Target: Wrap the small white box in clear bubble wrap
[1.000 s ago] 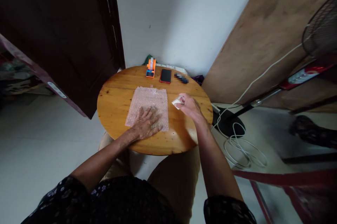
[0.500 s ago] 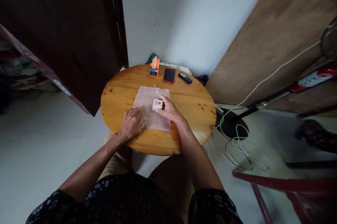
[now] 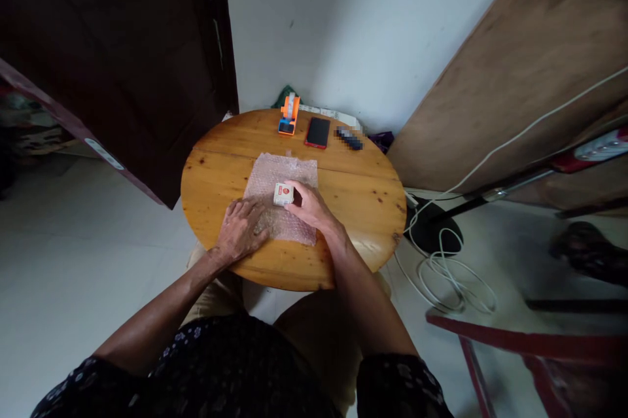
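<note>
A sheet of pinkish bubble wrap (image 3: 299,228) lies on the round wooden table (image 3: 363,209). Between the thumb and fingers of my right hand (image 3: 313,207) is a small white box (image 3: 283,194) with red print on its top face. The box is over the middle of the sheet; whether it rests fully on it I cannot tell. My left hand (image 3: 240,228) lies flat with fingers spread, its fingertips on the left edge of the bubble wrap.
Along the table's far side are an orange tape dispenser (image 3: 289,114), a dark phone-like device with a red edge (image 3: 318,133) and a dark, blurred-out object (image 3: 349,138). A white cable (image 3: 451,280) coils on the floor at right, near a red chair (image 3: 520,336).
My right hand has moved the small box slightly left across the bubble wrap. My left hand has shifted a little left, its fingers now more spread. The view has tilted slightly.
</note>
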`<act>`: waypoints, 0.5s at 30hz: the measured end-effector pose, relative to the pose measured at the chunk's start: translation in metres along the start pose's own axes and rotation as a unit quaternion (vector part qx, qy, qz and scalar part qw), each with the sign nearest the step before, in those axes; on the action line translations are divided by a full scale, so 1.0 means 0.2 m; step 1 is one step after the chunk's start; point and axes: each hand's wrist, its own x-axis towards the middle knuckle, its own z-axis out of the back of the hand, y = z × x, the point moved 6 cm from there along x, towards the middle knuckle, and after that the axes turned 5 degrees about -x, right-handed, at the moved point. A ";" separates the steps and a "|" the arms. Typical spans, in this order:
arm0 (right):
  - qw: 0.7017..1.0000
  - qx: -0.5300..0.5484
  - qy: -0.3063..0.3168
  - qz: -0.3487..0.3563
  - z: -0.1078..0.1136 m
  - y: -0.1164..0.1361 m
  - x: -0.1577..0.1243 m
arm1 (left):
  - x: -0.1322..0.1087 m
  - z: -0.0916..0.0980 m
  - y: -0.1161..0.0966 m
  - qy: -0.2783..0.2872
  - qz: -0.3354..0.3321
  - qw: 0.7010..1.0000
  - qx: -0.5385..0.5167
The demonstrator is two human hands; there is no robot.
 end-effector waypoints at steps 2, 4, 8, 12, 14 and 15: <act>1.000 0.008 0.000 -0.001 0.00 0.00 0.00 | -0.01 0.01 0.00 -0.011 -0.005 1.000 -0.016; 1.000 0.013 0.002 -0.005 0.00 -0.01 -0.01 | -0.03 0.03 0.01 -0.019 -0.016 0.999 -0.035; 1.000 0.006 0.010 -0.026 0.00 0.00 -0.01 | -0.07 0.08 0.00 0.008 -0.053 0.998 -0.039; 0.999 -0.015 0.008 -0.033 0.01 0.00 -0.01 | -0.05 0.13 -0.04 0.046 -0.095 0.994 -0.012; 0.999 -0.021 0.002 -0.035 0.01 0.00 -0.01 | -0.03 0.12 -0.07 0.067 -0.124 0.990 -0.006; 0.999 -0.022 0.001 -0.034 0.00 0.00 -0.01 | -0.03 0.11 -0.08 0.072 -0.135 0.988 -0.003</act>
